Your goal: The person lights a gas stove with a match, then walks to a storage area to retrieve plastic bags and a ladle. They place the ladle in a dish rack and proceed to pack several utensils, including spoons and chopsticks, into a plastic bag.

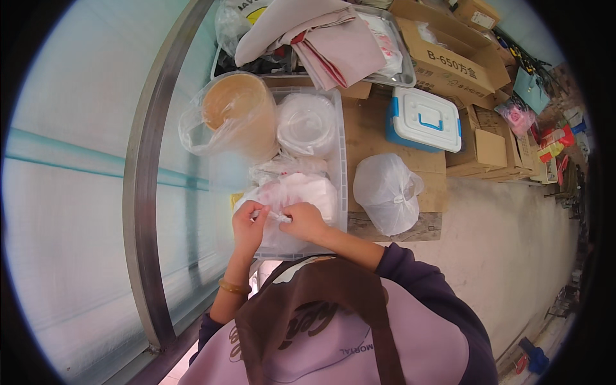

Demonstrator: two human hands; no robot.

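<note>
Both of my hands grip the twisted, knotted neck of a thin white plastic bag (pixel 284 240). My left hand (pixel 249 226) pinches one end between thumb and fingers. Close by on the right, my right hand (pixel 304 222) has its fingers curled round the knot. The bag lies at the near end of a clear plastic bin (pixel 343 192), and pale packs with red print show through or beside it. Farther back in the bin sit a stack of clear round plastic lids or bowls (pixel 306 124) and a bagged stack of brown paper tubs (pixel 260 120).
Right of the bin, a tied white plastic bag (pixel 387 192) rests on flat cardboard (pixel 365 144), near a white-lidded blue storage box (pixel 426 120). Folded pink cloth (pixel 337 53) covers part of a metal tray (pixel 409 62) behind. Cardboard boxes (pixel 447 62) stand at back right; a metal post (pixel 144 159) rises at left.
</note>
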